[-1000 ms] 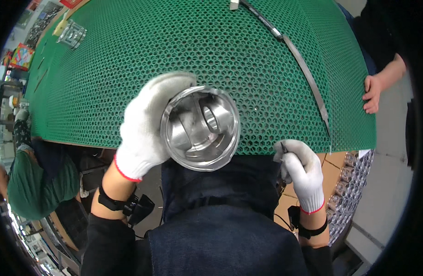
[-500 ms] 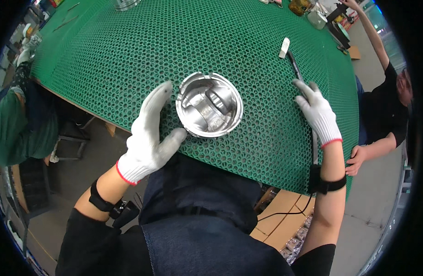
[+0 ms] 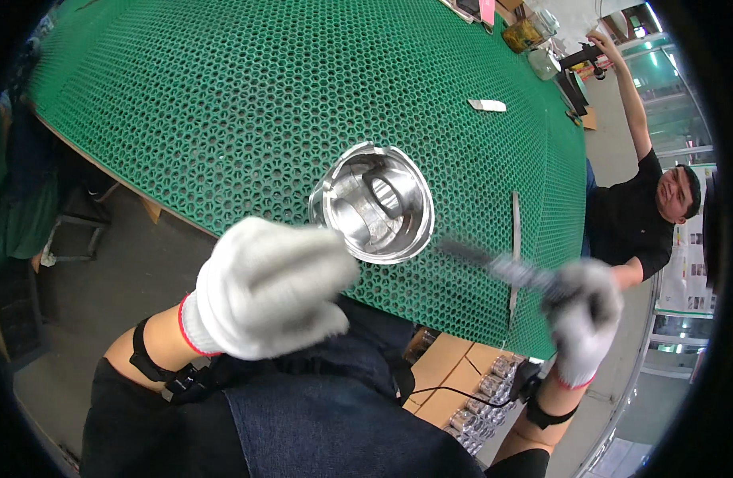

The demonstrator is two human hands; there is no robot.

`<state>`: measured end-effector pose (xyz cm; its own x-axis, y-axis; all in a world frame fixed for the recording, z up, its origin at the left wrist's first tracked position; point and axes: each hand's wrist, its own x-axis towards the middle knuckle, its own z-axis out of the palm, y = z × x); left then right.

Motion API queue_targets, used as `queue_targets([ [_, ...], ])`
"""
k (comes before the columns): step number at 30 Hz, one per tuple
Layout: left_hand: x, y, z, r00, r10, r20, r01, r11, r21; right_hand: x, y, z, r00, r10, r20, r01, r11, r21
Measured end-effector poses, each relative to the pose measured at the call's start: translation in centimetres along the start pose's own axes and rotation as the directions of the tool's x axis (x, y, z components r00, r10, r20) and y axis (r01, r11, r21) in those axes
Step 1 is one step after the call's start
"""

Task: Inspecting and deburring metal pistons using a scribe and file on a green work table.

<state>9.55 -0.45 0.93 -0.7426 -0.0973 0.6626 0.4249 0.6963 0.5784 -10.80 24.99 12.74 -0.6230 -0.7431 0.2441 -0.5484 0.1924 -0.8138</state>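
Observation:
A silvery metal piston (image 3: 414, 223) rests on the green mat, tilted, with its hollow side toward me. My left hand (image 3: 271, 291), in a white glove, is at the piston's near left. Its fingers stretch toward the right, thumb apart, blurred by motion; the fingertips overlap the piston's lower edge, and contact cannot be made out. My right hand (image 3: 586, 311), also gloved, is closed around a slim dark bar-shaped tool (image 3: 502, 267). The tool is smeared by motion and points left toward the piston; its exact kind does not show.
Green honeycomb matting (image 3: 263, 111) covers the table. A thin grey metal strip (image 3: 515, 247) lies at the right, a small white piece (image 3: 488, 104) farther off. Glass jars (image 3: 530, 32) stand at the far right. A person (image 3: 637, 207) is beyond the right edge; boxed metal parts (image 3: 482, 398) sit below.
My right hand has picked up the dark tool and swung it nearer me; the white piece stays on the mat, turned. My left hand has come nearer me, its fingers now pointing right.

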Motion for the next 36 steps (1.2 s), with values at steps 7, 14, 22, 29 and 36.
queue_targets([
  [7, 0.2, 1.4, 0.2, 0.924, -0.172, 0.342, 0.150, 0.985, 0.089, 1.2, -3.6, 4.1, 0.821, -0.052, 0.569, 0.223, 0.946, -0.236],
  [14, -2.6, -2.8, -1.9, 0.901, -0.398, 0.172, 0.416, 0.905, -0.084, 2.3, -2.9, 2.4, 0.937, -0.268, 0.226, 0.348, 0.779, -0.522],
  [22, -3.3, -2.6, -1.5, 0.901, -0.409, 0.145, 0.413, 0.911, 0.005, 4.4, -3.1, 3.9, 0.917, -0.253, 0.308, 0.386, 0.756, -0.529],
  [29, -2.0, -0.6, -1.4, 0.918, -0.369, 0.148, 0.371, 0.928, 0.011, -0.7, -1.8, 1.7, 0.977, -0.090, 0.194, 0.143, 0.948, -0.283],
  [36, 2.2, 3.6, -0.2, 0.931, -0.167, 0.324, 0.145, 0.985, 0.091, -3.4, -0.9, 2.5, 0.961, 0.026, 0.274, -0.013, 0.999, -0.048],
])
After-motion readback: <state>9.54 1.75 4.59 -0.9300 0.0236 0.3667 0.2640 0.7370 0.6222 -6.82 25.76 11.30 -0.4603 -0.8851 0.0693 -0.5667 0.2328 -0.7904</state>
